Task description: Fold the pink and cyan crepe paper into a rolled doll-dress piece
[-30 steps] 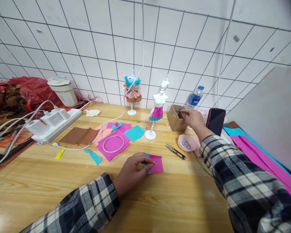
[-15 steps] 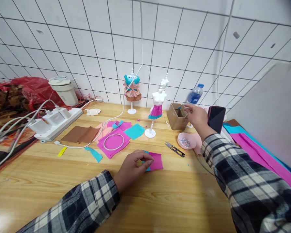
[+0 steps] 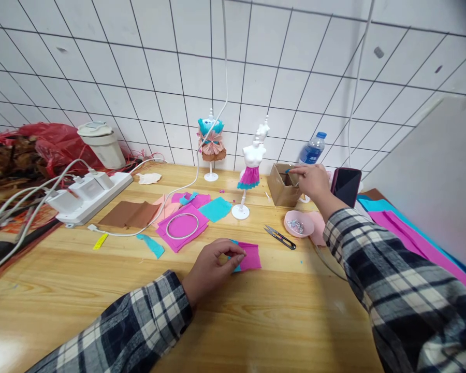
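My left hand (image 3: 216,264) rests on the table, thumb and index fingertip pinched together. What is in that pinch, if anything, is too small to make out. Beneath the fingers lies a piece of magenta crepe paper (image 3: 250,256) with a blue strip along its left side, partly hidden by the hand. My right hand (image 3: 314,181) is over the opening of a small cardboard box (image 3: 285,194), index finger stretched out toward a teal bit (image 3: 288,171) at the opening. Thread snips (image 3: 280,237) lie right of the magenta piece, beside a pink bowl (image 3: 308,226) of small beads or sequins.
A white mini mannequin (image 3: 253,153) in a magenta skirt stands mid-table, a dressed mannequin (image 3: 212,142) behind. Crepe sheets, a ring (image 3: 182,226) and a white cable lie left, near a power strip (image 3: 97,202). A phone (image 3: 346,187) and water bottle (image 3: 312,150) stand right.
My right hand has shifted slightly left over the box opening, its index finger now stretched further toward the teal bit. The left hand stays in place.
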{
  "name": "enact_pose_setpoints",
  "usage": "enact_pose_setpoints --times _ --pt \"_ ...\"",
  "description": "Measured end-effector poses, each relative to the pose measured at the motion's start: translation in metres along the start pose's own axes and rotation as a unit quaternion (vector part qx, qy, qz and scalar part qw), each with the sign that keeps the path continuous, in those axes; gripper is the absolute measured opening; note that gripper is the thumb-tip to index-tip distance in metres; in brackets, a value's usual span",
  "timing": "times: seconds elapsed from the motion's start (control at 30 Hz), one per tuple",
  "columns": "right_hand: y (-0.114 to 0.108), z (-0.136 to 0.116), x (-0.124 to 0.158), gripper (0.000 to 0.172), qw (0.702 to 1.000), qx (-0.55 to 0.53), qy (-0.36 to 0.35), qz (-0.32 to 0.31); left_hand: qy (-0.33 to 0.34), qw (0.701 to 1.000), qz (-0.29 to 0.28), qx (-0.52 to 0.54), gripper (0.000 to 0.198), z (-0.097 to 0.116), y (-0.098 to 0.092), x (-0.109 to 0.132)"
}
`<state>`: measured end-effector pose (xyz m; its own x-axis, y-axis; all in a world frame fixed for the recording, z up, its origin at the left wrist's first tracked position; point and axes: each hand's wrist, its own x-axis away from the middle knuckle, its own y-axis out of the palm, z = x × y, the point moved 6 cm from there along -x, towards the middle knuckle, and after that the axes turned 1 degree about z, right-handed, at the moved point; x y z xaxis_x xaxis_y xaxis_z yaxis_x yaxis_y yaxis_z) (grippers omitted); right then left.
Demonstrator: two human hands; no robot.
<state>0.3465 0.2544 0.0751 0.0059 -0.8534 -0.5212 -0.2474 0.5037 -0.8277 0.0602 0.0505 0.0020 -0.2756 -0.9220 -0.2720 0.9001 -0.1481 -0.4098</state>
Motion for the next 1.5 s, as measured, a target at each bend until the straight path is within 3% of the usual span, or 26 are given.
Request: enact_pose_setpoints --times 0.13,0.2,0.23,0.3,0.37,0.47,0.53,0.67,0.97,1.13,1.23,1.33,1.4,1.5 --pt "-0.016 -0.011 0.005 0.035 0.999 -0.013 0.008 0.051 0.007 1.0 0.002 0.001 0.015 0.002 0.0 0.0" --pt "-0.032 -0.028 0.023 0.038 0.991 -0.072 -0.006 0.111 0.011 1.0 0.008 0.004 0.015 0.003 -0.001 0.001" --pt "-0.036 -0.039 0.037 0.037 0.986 -0.124 -0.011 0.111 0.013 1.0 0.012 0.006 0.014 0.004 -0.002 0.001" --pt "-0.035 -0.06 0.074 0.032 0.964 -0.258 0.015 0.06 0.017 1.0 0.02 0.009 0.014 0.004 -0.002 0.002" --pt "-0.025 -0.083 0.119 0.03 0.928 -0.368 0.045 -0.033 0.019 1.0 0.023 0.01 0.013 0.002 -0.002 0.003" --pt "-0.011 -0.11 0.179 0.029 0.873 -0.464 0.068 -0.131 0.022 0.999 0.02 0.013 0.014 -0.002 -0.002 0.004" --pt "-0.003 -0.124 0.201 0.029 0.832 -0.513 0.067 -0.203 0.025 0.999 0.019 0.015 0.014 -0.003 -0.002 0.004" --pt "0.006 -0.133 0.214 0.031 0.741 -0.591 0.133 -0.288 0.023 0.999 0.011 0.025 0.013 -0.002 -0.001 0.003" --pt "0.016 -0.136 0.224 0.029 0.65 -0.645 0.254 -0.31 0.025 0.999 -0.014 0.014 0.012 0.003 0.002 0.0" --pt "0.014 -0.135 0.223 0.027 0.679 -0.625 0.222 -0.314 0.04 0.999 -0.017 0.0 0.011 0.005 0.002 0.0" --pt "0.008 -0.134 0.219 0.023 0.753 -0.568 0.165 -0.288 0.038 0.999 -0.02 -0.014 0.011 0.006 0.004 0.0" --pt "-0.006 -0.134 0.214 0.018 0.845 -0.488 0.076 -0.207 0.025 0.999 -0.02 -0.016 0.013 0.007 0.005 0.0" --pt "-0.014 -0.136 0.214 0.017 0.879 -0.449 0.024 -0.16 0.019 1.0 -0.014 -0.016 0.014 0.007 0.005 0.0" --pt "-0.022 -0.139 0.216 0.016 0.904 -0.412 -0.026 -0.113 0.021 1.0 -0.003 -0.019 0.014 0.007 0.005 0.001"
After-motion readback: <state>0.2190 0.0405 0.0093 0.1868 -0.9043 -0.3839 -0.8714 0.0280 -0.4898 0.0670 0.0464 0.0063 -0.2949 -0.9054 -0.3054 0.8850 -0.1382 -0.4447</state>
